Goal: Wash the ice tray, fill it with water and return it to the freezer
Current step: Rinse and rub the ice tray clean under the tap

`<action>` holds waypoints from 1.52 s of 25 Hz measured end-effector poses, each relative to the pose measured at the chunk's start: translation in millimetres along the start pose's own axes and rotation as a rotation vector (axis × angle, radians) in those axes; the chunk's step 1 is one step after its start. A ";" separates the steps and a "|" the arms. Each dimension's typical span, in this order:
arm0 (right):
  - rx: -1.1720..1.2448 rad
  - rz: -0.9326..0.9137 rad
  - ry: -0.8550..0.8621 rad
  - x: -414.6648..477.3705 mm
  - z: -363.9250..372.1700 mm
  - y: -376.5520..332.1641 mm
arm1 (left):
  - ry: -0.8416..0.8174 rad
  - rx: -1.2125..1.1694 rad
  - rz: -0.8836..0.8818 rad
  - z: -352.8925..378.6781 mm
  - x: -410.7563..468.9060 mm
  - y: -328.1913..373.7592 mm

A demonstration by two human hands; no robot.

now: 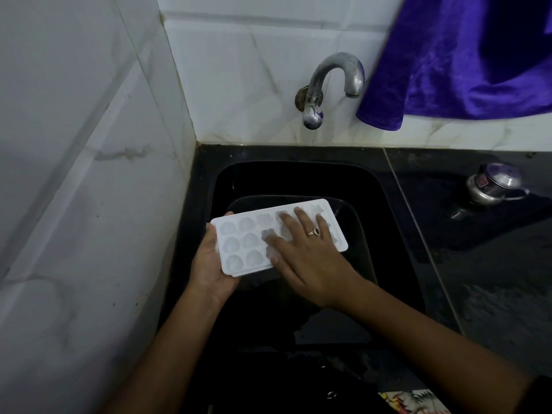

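A person stands at a black sink (pixel 385 204), both bare forearms reaching forward over the basin. The left hand (pixel 209 264) cups the near-left corner of a white ice tray (pixel 239 243) from below, fingers curled under the end and clamped on it, with a fingertip showing at the far edge. The right hand (pixel 307 252) lies flat on top of the tray, fingers spread apart across the moulded cells and pressing on them; a ring (pixel 314 232) sits on one finger. The tray is held over the basin, cells facing up, tilted slightly with its long side running from near-left to far-right. Whether the cells hold water cannot be told.

Beneath the tray rests a dark rectangular tub (pixel 343 210) inside the sink. To the right, on the black counter (pixel 478 264), stands a small metal pot with a lid (pixel 493 185), well apart from the tray.

On the white tiled wall (pixel 239 70) behind the sink, a curved metal tap (pixel 334 82) arches over the basin; no stream shows at its spout. A purple cloth (pixel 463 55) hangs just beside the tap, at upper right.
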State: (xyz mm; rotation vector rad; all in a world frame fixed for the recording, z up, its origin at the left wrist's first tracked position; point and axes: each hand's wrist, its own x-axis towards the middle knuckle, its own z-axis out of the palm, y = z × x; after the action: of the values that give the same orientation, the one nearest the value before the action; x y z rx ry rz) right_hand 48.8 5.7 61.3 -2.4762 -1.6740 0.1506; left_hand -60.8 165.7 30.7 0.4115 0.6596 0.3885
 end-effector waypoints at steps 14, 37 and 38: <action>-0.009 -0.004 -0.003 4.1 0.8 -5.0 | -0.006 0.013 0.016 -0.9 3.7 0.0; 0.003 -0.006 -0.045 3.3 1.1 -11.5 | 0.002 -0.002 0.026 -2.6 -5.4 0.7; -0.003 -0.013 -0.054 1.0 0.5 -7.7 | 0.003 0.006 0.034 -3.3 -6.2 2.5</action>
State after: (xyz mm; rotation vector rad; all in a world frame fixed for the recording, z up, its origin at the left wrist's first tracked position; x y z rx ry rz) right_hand 42.0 9.5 62.3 -2.4841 -1.7121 0.2151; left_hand -68.0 165.7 32.7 0.4285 0.6571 0.4193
